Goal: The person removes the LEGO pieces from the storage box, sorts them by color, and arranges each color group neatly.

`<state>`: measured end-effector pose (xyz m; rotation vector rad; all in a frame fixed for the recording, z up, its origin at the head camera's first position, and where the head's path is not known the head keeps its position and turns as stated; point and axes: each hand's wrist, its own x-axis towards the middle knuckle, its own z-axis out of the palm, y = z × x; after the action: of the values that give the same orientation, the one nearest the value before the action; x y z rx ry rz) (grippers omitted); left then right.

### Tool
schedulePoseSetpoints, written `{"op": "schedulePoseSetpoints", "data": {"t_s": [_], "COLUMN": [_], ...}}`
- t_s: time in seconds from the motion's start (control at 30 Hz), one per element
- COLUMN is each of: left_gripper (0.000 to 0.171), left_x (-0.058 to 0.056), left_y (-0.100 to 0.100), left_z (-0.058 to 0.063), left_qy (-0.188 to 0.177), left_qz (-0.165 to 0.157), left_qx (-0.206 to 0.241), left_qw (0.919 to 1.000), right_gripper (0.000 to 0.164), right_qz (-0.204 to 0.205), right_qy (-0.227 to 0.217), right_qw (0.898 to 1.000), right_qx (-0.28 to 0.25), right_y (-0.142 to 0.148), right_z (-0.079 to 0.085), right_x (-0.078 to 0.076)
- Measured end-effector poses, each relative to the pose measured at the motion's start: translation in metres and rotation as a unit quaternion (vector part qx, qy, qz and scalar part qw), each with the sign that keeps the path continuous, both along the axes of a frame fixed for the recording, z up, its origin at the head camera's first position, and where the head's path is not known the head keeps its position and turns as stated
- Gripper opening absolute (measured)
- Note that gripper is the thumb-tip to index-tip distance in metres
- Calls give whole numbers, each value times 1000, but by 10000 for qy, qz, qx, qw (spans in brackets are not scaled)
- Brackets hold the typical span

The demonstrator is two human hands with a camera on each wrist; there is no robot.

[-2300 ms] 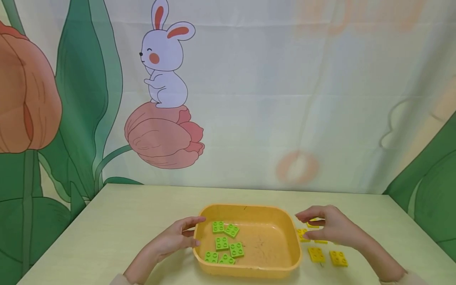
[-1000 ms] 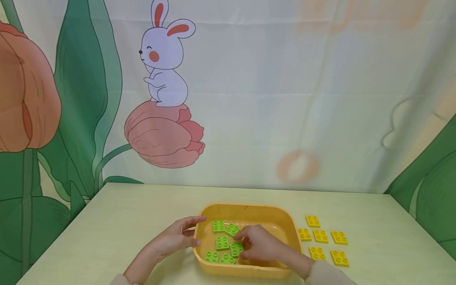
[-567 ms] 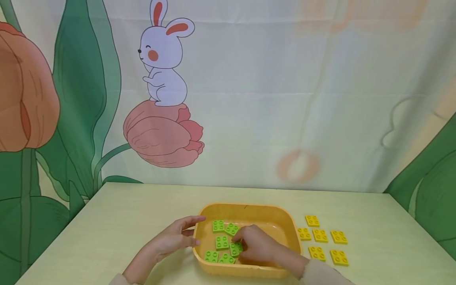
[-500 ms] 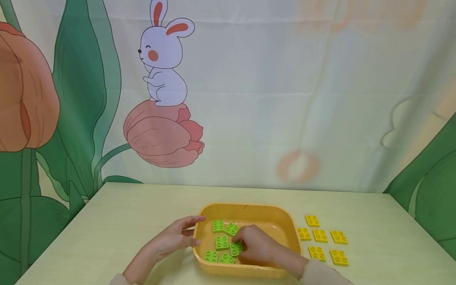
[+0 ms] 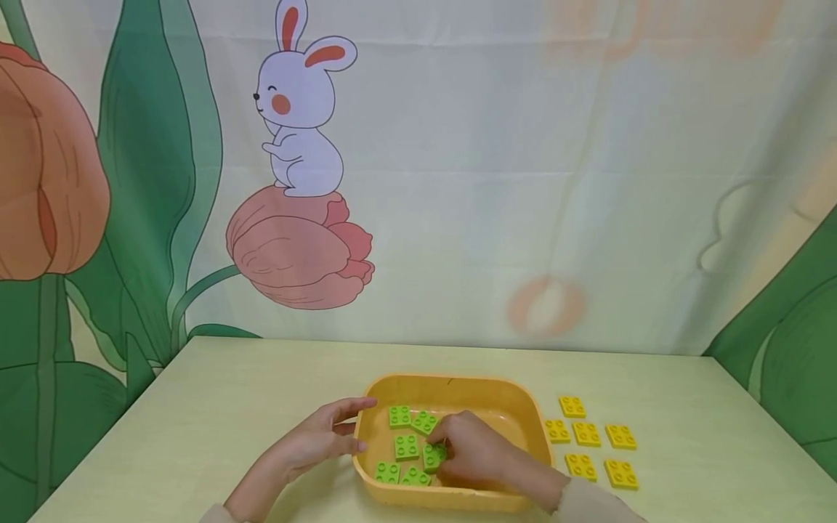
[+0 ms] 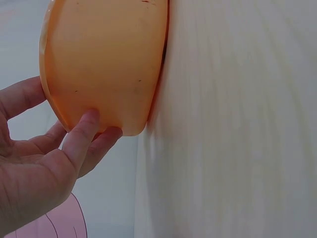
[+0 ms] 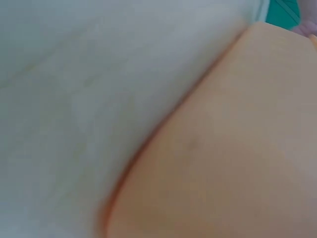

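Observation:
A yellow plastic basin (image 5: pixel 458 495) stands on the table with several green toy blocks (image 5: pixel 406 447) in its left part. My left hand (image 5: pixel 320 438) holds the basin's left end; in the left wrist view its fingers (image 6: pixel 85 131) lie against the outer wall, one at the rim. Inside the basin my right hand (image 5: pixel 474 450) has curled fingers and pinches a green toy block (image 5: pixel 433 458) at the right of the group. That hand covers part of the block. The right wrist view shows mostly the basin's outer wall (image 7: pixel 208 158), blurred.
Several yellow toy blocks (image 5: pixel 586 434) lie on the table (image 5: pixel 261 385) just right of the basin. Behind the table hangs a curtain (image 5: pixel 458 181) printed with a rabbit and tulips.
My right hand has moved left from above the yellow blocks into the basin and onto a green block. Over the last second it has hardly moved. The left hand stays at the basin.

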<state>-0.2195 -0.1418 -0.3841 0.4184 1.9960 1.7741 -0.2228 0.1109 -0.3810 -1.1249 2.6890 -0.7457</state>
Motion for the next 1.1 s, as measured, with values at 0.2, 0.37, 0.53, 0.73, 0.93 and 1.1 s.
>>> {"op": "schedulePoseSetpoints", "data": {"t_s": [0.2, 0.37, 0.53, 0.73, 0.93, 1.1], "left_gripper": [64, 64, 64, 65, 65, 65], "left_x": [0, 0, 0, 1, 2, 2], "left_y": [1, 0, -1, -3, -3, -1], "left_z": [1, 1, 0, -1, 0, 0], "left_qy": [-20, -24, -6, -7, -33, -52], "left_qz": [-17, -1, -7, -33, -30, -9], "left_qx": [10, 2, -18, -13, -12, -14], "left_qw": [10000, 10000, 10000, 10000, 10000, 10000], "right_gripper": [31, 33, 33, 34, 35, 38], "right_qz": [-28, -175, -330, -416, -572, -787], "right_qy": [-115, -360, -295, -193, -319, -351], "right_qw": [9997, 9986, 9980, 9973, 9954, 9935], "right_qx": [-204, -355, -460, -580, -705, -746], "right_y": [19, 39, 61, 87, 115, 139], "right_z": [16, 32, 44, 52, 60, 63], "right_x": [3, 8, 15, 24, 38, 50]}}
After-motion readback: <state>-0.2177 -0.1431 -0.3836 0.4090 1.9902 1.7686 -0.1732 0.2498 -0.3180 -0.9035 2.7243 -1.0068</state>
